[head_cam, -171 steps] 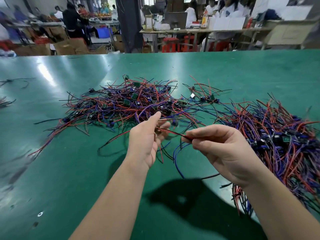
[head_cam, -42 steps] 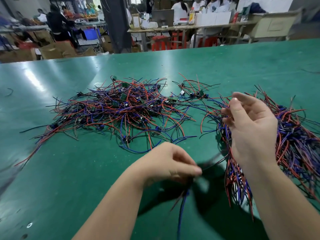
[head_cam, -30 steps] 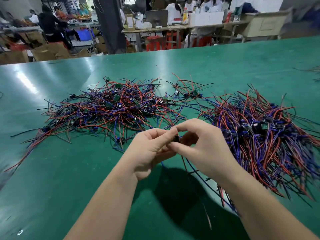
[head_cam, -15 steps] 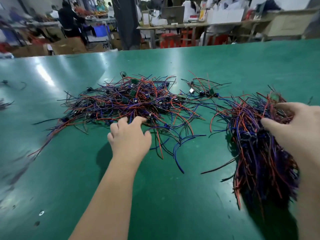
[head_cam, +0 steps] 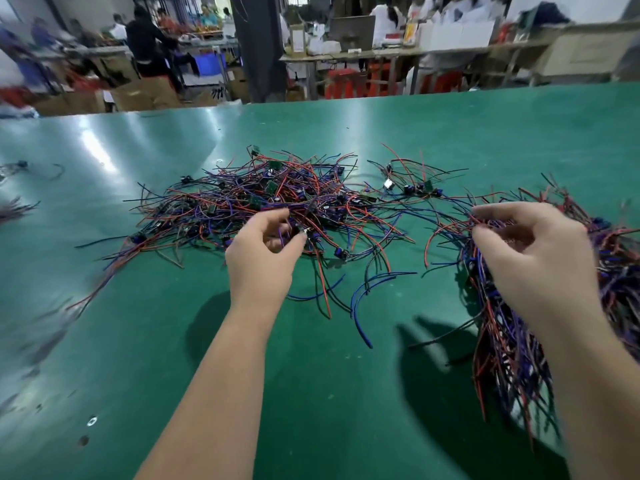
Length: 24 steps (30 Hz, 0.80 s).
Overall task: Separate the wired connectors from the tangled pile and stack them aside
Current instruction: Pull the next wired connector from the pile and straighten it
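1. Tangled pile (head_cam: pixel 242 202) of red, blue and black wired connectors: on desk (head_cam: pixel 138 341), 12 o'clock.
2. Left hand (head_cam: pixel 259 261): fingers curled, thumb and forefinger pinching one wired connector (head_cam: pixel 306 232) at the pile's near edge.
3. Stack (head_cam: pixel 512 341): 3 o'clock, cut off by frame edge, partly under right hand (head_cam: pixel 543 268).
4. Right hand: fingers curved over stack; grip cannot be told.
5. Loose cluster (head_cam: pixel 412 188): 1 o'clock, between pile and stack.
6. Stray wires (head_cam: pixel 14 209): 9 o'clock, blurred.

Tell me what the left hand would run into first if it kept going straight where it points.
The tangled pile. The left hand points away from the person and its fingers curl among the pile's nearest red and blue wires, so those come first; whether they pinch one is unclear.
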{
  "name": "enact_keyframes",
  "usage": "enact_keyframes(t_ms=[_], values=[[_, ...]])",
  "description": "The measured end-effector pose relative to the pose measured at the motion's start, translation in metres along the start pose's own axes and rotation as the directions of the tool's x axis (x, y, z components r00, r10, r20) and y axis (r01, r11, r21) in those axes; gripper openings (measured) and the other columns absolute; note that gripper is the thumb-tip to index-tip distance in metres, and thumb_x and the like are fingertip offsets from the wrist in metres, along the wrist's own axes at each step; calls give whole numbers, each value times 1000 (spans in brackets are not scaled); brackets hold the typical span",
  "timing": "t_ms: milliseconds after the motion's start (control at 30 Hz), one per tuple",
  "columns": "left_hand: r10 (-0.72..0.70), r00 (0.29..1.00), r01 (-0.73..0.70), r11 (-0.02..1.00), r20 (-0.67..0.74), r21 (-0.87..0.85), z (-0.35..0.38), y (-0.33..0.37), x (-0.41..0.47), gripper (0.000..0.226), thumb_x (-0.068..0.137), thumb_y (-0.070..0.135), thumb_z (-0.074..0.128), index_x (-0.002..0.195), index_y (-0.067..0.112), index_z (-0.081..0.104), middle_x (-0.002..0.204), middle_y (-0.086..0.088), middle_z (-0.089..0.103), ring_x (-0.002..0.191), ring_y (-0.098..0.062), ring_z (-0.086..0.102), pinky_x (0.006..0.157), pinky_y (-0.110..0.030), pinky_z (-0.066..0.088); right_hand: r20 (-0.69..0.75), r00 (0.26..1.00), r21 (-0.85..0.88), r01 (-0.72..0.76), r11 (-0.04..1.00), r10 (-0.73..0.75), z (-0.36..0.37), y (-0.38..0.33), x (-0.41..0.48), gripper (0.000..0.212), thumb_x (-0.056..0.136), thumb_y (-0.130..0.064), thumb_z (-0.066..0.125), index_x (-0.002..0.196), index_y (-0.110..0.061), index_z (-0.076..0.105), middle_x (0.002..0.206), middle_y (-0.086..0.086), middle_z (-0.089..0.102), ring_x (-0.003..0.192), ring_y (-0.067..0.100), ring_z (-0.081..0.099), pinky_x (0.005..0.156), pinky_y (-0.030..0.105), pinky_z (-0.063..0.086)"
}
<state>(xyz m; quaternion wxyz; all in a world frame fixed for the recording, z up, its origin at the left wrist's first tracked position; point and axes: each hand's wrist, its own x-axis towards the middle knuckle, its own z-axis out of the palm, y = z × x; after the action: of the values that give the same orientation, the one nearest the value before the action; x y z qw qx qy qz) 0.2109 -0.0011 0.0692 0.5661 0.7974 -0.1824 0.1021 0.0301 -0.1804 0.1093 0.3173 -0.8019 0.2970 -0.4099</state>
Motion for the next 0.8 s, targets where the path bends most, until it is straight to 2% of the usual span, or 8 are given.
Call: enact_keyframes(t_ms=[100, 233, 333, 433, 533, 633, 700, 800], values=[[104, 993, -114, 974, -59, -194, 2, 8, -4, 51, 77, 10, 78, 116, 35, 55, 93, 12, 63, 67, 5, 59, 68, -13, 50, 71, 997, 119, -35, 992, 27, 8, -2, -4, 20, 83, -11, 66, 93, -27, 71, 73, -3, 65, 51, 0, 49, 48, 8, 36], [194, 968, -234, 928, -159, -291, 5, 17, -10, 58, 79, 6, 76, 123, 28, 46, 103, 7, 60, 72, -2, 63, 69, -13, 50, 133, 989, 212, -84, 974, 56, 12, -4, -6, 24, 84, -6, 65, 90, -28, 70, 76, -10, 69, 57, 1, 55, 52, 8, 44], [103, 962, -211, 865, -252, -456, 3, 23, -10, 53, 79, 4, 75, 120, 19, 45, 100, -4, 66, 78, -8, 66, 75, -20, 52, 174, 978, 400, -174, 900, 112, 15, -8, -7, 30, 84, 3, 60, 81, -24, 70, 71, -7, 72, 64, 7, 65, 63, 14, 52], [-19, 950, -190, 758, -312, -624, 0, 28, -8, 46, 81, 0, 72, 117, 13, 47, 92, -5, 69, 77, -7, 67, 73, -18, 51, 256, 951, 645, -303, 701, 176, 16, -13, -9, 29, 86, 10, 53, 77, -11, 69, 65, -1, 69, 57, 12, 62, 59, 17, 51], [40, 931, -262, 764, -362, -590, 0, 32, -11, 44, 81, -1, 71, 115, 13, 46, 93, -7, 69, 79, -9, 67, 75, -21, 51, 384, 897, 719, -439, 539, 219, 17, -15, -10, 34, 88, 11, 48, 71, -10, 70, 63, 3, 68, 53, 12, 61, 55, 17, 51], [161, 914, -356, 760, -373, -544, 4, 38, -18, 45, 80, 0, 73, 114, 14, 48, 98, -13, 68, 85, -17, 68, 80, -30, 53, 436, 864, 725, -504, 470, 253, 22, -17, -12, 46, 88, 11, 45, 60, -12, 72, 60, 4, 67, 51, 12, 60, 52, 17, 50], [257, 896, -419, 758, -362, -500, 7, 40, -22, 46, 79, -1, 73, 115, 14, 48, 99, -12, 68, 87, -18, 69, 80, -31, 53, 457, 846, 730, -534, 428, 275, 25, -17, -13, 48, 88, 11, 44, 57, -13, 72, 58, 4, 66, 49, 11, 60, 52, 16, 50], [378, 881, -469, 769, -284, -435, 13, 40, -30, 50, 80, -1, 73, 118, 20, 49, 103, -9, 69, 89, -18, 69, 84, -38, 54, 512, 807, 730, -589, 347, 293, 26, -18, -13, 33, 90, 7, 45, 73, -8, 69, 60, 7, 66, 50, 12, 60, 52, 17, 51]])
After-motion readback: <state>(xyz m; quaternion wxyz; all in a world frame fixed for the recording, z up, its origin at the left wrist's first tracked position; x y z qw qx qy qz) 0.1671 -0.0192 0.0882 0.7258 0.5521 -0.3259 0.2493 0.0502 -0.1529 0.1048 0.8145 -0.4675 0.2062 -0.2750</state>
